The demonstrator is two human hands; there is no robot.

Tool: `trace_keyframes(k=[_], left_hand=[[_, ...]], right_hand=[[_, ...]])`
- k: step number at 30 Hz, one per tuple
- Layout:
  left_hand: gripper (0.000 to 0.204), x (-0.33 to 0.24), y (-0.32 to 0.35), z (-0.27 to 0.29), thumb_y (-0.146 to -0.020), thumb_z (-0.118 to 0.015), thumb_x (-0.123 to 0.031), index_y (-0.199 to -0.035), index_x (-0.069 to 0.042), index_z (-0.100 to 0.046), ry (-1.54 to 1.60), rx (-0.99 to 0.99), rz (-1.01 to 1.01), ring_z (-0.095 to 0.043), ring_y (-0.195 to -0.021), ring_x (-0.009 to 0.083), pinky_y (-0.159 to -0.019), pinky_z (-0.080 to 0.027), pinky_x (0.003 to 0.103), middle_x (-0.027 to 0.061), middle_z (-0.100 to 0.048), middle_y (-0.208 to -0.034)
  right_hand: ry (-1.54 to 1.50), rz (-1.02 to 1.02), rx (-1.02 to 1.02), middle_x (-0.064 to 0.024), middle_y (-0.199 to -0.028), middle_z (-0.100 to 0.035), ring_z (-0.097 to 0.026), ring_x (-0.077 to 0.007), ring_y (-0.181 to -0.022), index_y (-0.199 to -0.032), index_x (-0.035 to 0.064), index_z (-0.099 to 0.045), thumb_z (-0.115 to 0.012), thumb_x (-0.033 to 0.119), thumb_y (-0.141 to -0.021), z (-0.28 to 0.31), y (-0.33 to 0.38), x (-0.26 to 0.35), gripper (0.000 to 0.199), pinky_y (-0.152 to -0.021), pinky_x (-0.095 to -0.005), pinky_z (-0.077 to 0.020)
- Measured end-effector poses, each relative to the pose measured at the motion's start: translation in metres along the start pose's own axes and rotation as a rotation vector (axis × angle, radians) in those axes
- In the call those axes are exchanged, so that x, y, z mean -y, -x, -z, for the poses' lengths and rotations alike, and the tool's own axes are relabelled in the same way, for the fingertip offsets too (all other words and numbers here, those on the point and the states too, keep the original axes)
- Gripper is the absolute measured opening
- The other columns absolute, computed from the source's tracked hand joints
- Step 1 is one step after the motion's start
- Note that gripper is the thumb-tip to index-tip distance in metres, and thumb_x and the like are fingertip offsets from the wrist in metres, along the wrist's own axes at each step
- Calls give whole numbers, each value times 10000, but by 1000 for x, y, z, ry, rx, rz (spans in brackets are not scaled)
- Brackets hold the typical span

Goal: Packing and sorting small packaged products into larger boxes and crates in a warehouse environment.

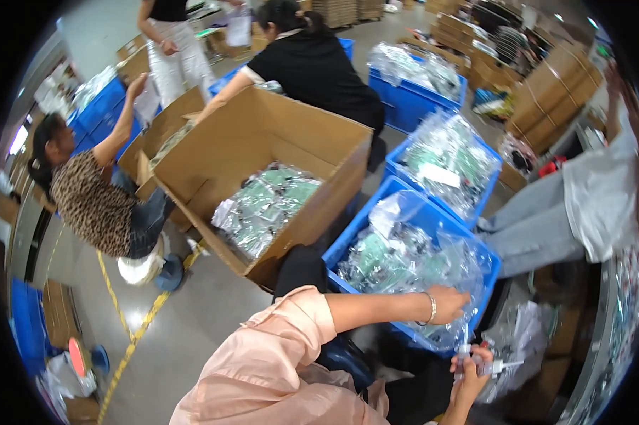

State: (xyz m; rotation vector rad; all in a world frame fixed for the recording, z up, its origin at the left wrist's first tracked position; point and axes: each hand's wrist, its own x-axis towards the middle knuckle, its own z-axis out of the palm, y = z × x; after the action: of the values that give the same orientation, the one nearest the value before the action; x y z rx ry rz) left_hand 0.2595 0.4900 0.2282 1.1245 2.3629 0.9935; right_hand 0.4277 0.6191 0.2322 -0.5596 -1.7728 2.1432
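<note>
Left hand: our left hand (448, 303) reached into the blue crate (355, 239), fingers closed on the clear plastic liner (433, 241) at its near edge.
Right hand: our right hand (471, 368) clamped a small spray bottle (491, 365) just below that crate.
Packets: green packets (376, 263) lay bagged inside the crate.
Nearby: a cardboard box (263, 134) stood beside it; people worked around.
Technique: we judged a firm liner pinch kept packets from spilling.
</note>
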Motion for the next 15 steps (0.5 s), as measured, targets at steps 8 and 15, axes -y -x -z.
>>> trace_keyframes(k=[8, 15], left_hand=[[230, 137, 69, 240, -851, -468, -229, -859, -21, -565, 241, -497, 185, -583, -517, 126, -469, -467, 265, 66, -592, -633], [157, 407, 147, 258, -742, -532, -157, -726, -32, -626, -496, 27, 747, -609, -503, 212, -506, -501, 316, 115, -609, -603]], right_hand=[[228, -450, 290, -85, -737, -570, -516, -134, -534, -998, 50, -480, -571, 103, -767, -50, 10, -27, 255, -449, -207, -388], [192, -725, 699, -63, -779, -548, -539, -143, -622, -1074, 74, -433, -634, 108, -760, -83, 28, -83, 375, -526, -234, -448]])
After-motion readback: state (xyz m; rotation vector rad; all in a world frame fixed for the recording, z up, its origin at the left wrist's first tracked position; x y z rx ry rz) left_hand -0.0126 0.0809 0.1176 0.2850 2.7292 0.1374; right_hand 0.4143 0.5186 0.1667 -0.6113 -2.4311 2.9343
